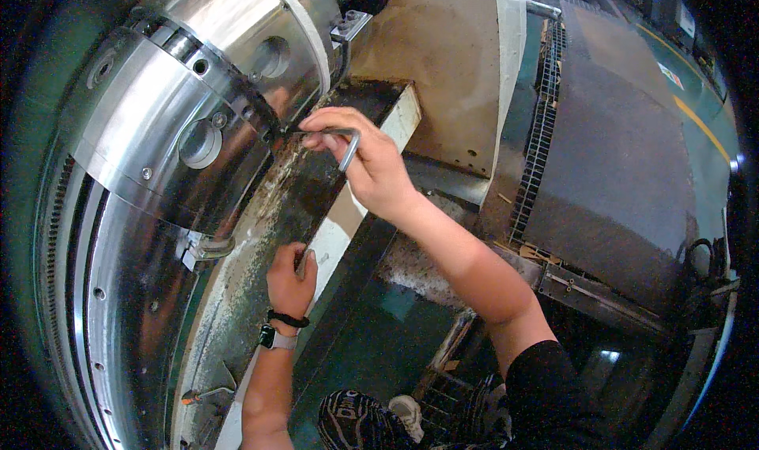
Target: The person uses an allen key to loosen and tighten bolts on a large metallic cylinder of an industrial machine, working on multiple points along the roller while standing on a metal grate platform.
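One hex key (349, 152) in right hand (373, 164), far tip indistinct

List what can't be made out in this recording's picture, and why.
All in the head view:
Hex key: far end lost in shadow beyond the right hand's fingertips.
Left hand: curled fingers hide whether it holds anything.
Watch: screen too small to read.
Metal drum: cut off by the bottom edge.
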The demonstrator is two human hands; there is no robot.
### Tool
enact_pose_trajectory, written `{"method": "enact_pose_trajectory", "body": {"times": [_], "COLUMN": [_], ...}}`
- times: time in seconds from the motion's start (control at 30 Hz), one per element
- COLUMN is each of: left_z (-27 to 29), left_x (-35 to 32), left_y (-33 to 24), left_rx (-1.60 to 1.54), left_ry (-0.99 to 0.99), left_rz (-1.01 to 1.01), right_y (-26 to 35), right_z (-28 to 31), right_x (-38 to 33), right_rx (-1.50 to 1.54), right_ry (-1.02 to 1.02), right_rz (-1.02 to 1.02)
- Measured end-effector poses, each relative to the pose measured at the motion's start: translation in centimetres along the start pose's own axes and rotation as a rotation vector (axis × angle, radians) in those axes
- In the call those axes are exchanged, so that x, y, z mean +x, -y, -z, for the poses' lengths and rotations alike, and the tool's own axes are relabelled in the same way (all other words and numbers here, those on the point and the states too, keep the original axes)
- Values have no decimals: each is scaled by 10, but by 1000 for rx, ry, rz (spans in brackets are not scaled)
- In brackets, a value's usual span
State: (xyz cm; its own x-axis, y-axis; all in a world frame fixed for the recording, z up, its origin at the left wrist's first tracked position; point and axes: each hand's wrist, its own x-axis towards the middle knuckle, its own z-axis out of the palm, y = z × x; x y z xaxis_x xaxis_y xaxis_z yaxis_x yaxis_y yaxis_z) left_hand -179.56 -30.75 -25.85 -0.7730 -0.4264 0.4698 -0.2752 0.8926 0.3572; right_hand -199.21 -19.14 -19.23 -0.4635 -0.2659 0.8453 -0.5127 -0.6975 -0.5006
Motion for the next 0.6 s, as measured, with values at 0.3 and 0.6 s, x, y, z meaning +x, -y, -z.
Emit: {"method": "enact_pose_trajectory", "body": {"times": [0.3,0.6], "left_z": [-1,-3], "left_x": [-1,-3], "left_y": [3,7], "left_rx": [29,-95], "left_ry": [-13,-92], "left_rz": [-36,-23], "right_y": [14,9], "right_z": [-23,-37], "right_x": [-8,-9], "right_rx": [-5,-240], "right_ry": [97,119], "right_rz": [13,-62]}}
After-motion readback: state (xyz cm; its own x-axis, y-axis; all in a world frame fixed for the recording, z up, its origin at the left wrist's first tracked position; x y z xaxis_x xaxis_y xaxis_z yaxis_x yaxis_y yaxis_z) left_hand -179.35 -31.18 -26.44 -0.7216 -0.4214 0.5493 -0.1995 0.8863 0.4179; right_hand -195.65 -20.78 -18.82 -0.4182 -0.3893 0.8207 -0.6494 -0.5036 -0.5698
